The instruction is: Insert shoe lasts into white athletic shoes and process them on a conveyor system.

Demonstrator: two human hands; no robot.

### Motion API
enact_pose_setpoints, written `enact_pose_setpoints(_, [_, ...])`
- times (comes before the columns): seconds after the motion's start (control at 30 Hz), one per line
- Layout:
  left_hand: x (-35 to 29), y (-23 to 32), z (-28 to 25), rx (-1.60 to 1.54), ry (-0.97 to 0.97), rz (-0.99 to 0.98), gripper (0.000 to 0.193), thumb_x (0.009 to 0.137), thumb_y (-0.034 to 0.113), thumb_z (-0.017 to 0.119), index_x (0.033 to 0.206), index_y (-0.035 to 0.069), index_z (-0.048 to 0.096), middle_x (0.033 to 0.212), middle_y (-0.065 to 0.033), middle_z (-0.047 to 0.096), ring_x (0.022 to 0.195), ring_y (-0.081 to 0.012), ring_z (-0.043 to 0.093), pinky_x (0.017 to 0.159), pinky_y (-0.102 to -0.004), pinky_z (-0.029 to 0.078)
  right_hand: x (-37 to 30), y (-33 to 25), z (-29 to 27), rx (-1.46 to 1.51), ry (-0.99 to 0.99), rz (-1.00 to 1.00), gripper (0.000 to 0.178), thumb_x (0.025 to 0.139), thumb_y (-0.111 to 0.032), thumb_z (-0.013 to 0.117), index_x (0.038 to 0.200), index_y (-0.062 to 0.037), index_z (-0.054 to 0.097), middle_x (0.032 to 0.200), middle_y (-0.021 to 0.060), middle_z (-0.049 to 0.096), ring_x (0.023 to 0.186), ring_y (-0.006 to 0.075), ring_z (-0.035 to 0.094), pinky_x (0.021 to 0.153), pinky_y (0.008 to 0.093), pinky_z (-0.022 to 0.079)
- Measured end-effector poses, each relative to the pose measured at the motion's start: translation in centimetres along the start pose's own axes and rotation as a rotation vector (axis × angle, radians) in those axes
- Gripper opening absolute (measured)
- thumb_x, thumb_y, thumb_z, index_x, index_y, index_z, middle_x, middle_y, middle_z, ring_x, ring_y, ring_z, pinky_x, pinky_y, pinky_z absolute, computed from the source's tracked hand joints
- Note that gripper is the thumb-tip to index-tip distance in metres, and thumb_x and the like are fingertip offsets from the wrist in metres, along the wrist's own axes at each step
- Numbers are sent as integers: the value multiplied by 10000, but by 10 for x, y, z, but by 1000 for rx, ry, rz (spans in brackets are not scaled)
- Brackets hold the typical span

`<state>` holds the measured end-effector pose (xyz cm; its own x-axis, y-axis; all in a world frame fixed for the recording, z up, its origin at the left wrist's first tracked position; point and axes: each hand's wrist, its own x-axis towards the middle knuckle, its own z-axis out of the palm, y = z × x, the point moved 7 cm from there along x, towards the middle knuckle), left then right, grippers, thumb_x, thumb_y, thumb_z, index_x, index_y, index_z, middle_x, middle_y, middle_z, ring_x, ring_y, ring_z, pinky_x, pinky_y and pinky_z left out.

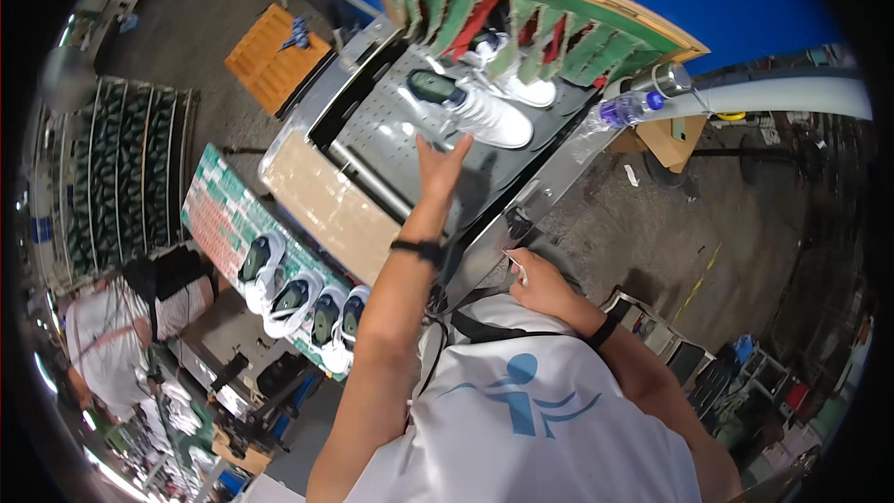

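My left hand [441, 166] reaches over a grey perforated conveyor bed [386, 121], thumb and finger spread apart and nothing between them. Just beyond its fingertips lies a white sneaker [492, 118] with a dark insole or lining, its toe pointing right. Behind that, another white sneaker [531, 90] sits partly under hanging green and red strips [549, 42] at a machine opening. Near my body, beside the conveyor's metal edge, my right hand [543, 285] is closed on a thin pale stick-like tool [518, 265]; its exact kind is hard to make out.
Several white shoes [291, 303] stand on a green-patterned board [223, 214] at left. A brown panel [321, 205] covers the conveyor's near end. A bottle with a purple cap [633, 109] and a metal cup [666, 81] stand at the right edge. Another person [112, 345] works at lower left.
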<state>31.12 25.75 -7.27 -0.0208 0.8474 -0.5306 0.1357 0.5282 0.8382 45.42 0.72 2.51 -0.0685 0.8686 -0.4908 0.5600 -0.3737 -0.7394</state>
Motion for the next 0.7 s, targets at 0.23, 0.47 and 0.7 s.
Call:
enact_pose_setpoints(0.23, [72, 4, 41, -13, 615, -233, 1169, 709, 397, 1013, 1527, -121, 358, 1400, -294, 631, 1309, -407, 636, 1137, -476, 492, -22, 51, -49, 93, 120, 193, 585, 852, -96, 716, 1415, -37, 565, 1148, 223, 718, 1063, 408, 709, 930, 478, 568])
enact_pose_setpoints(0.47, [22, 2, -66, -770, -261, -91, 591, 987, 525, 707, 1432, 148, 613, 1318, -56, 727, 1203, -272, 704, 934, -491, 593, -2, 44, -45, 146, 130, 62, 572, 856, -68, 703, 1410, -49, 566, 1090, 173, 702, 959, 357, 708, 857, 463, 572])
enact_pose_setpoints(0.7, [-131, -31, -237, -112, 61, -120, 666, 925, 234, 844, 1460, -38, 555, 1349, -114, 692, 1186, -199, 678, 998, -347, 548, 20, -24, 23, 46, 25, -172, 576, 868, -41, 707, 1424, -73, 557, 1118, 147, 718, 1016, 355, 710, 900, 427, 577])
